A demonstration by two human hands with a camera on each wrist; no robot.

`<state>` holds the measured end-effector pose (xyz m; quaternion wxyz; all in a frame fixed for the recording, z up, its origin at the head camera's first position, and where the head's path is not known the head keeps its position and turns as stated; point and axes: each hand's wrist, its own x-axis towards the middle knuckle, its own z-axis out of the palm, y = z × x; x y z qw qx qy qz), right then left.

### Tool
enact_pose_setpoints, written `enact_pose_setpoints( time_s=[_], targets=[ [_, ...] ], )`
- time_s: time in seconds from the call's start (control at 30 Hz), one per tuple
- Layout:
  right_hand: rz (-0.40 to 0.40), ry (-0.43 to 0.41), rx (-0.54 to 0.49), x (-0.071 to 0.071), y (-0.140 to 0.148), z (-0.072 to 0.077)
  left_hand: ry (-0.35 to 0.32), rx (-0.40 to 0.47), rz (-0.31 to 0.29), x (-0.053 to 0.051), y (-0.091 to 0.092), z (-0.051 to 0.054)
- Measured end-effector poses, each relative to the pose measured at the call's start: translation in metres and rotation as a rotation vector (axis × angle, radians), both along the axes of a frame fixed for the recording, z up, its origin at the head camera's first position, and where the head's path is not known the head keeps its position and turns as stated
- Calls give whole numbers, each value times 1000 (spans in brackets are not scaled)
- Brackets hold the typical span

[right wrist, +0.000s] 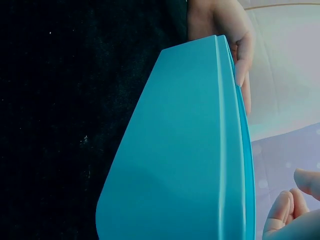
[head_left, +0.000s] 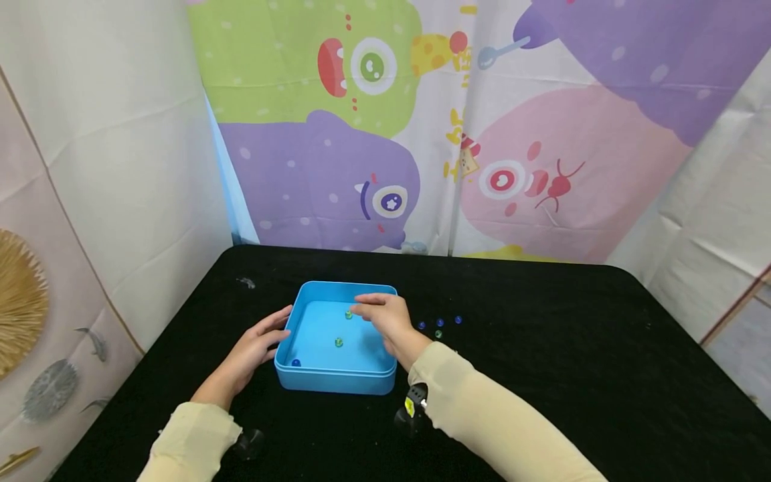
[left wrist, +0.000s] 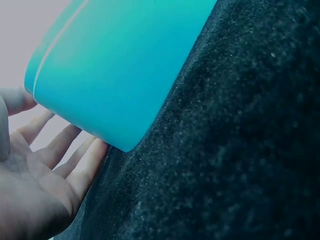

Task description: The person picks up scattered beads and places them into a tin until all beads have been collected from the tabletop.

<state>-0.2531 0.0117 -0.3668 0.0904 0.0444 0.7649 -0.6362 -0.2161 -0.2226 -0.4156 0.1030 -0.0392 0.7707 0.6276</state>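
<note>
A light-blue rectangular box with an open top sits on the black table. Inside it lie two green marbles, one a green marble near the middle and the other a green marble farther back, plus a blue marble in the near left corner. My left hand rests its extended fingers against the box's left side. Over the right part of the box hovers my right hand; in the right wrist view its thumb and fingers are apart, with nothing visible between them.
Right of the box, three blue marbles and a green marble lie on the black tablecloth. A curtain with cartoon figures hangs behind the table, and pale cloth walls stand on both sides.
</note>
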Motion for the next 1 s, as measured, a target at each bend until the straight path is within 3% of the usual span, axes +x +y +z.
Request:
enact_pose_setpoints(
  time_s=[1.0],
  targets=[
    [-30,-12,-55,5,37,-10,-3,11,-5,0,-1,1]
  ],
)
